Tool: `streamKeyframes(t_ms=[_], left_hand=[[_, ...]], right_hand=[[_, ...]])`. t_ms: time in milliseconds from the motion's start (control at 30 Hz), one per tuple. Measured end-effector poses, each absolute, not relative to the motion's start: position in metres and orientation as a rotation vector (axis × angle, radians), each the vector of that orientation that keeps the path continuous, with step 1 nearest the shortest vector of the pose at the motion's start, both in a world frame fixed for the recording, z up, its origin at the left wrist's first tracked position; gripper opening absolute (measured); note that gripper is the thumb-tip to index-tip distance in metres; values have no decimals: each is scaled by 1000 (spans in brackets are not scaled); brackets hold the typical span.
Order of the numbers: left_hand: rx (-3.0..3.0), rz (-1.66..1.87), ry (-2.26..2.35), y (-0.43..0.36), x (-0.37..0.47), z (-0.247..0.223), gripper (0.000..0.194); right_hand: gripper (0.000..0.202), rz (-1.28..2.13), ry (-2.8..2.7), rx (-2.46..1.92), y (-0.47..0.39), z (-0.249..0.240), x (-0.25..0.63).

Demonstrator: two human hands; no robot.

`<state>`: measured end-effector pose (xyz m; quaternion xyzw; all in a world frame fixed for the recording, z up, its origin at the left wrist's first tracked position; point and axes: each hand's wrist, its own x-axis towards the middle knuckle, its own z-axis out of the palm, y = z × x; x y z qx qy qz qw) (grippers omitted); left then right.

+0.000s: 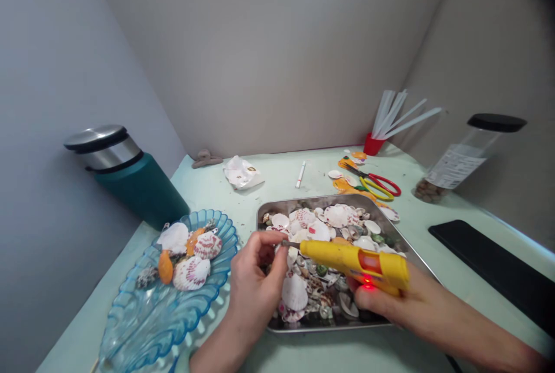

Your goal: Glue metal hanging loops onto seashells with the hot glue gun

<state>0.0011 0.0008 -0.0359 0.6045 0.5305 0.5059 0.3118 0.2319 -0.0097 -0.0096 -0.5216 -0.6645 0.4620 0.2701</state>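
My right hand is wrapped round a yellow hot glue gun, whose red light glows near the grip. Its metal nozzle points left and meets the fingertips of my left hand. Thumb and forefinger there are pinched together; whatever small thing they hold is mostly hidden. Both hands are over a metal tray heaped with seashells. To the left, a blue scalloped glass dish carries a cluster of shells, white, orange and purple-speckled.
A teal bottle stands behind the dish. Farther back lie a crumpled packet, a white marker and scissors among orange shells. Glue sticks stand in a red cup. At right are a jar and a black phone.
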Motion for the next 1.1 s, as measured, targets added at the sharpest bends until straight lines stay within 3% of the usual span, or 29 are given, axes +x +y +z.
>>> streamKeyframes(t_ms=[233,533,1100], left_hand=[[1593,1350,1409,0,-1,-38,9],[1630,1351,1385,0,0,-35,6],[1639,1373,1351,1,1,-35,4]], right_hand=[[36,1122,-1715,-1407,-12,-14,232],[34,1259,-1837,-1306,-11,4,225],[37,1179,-1718,-1390,-13,-4,225]])
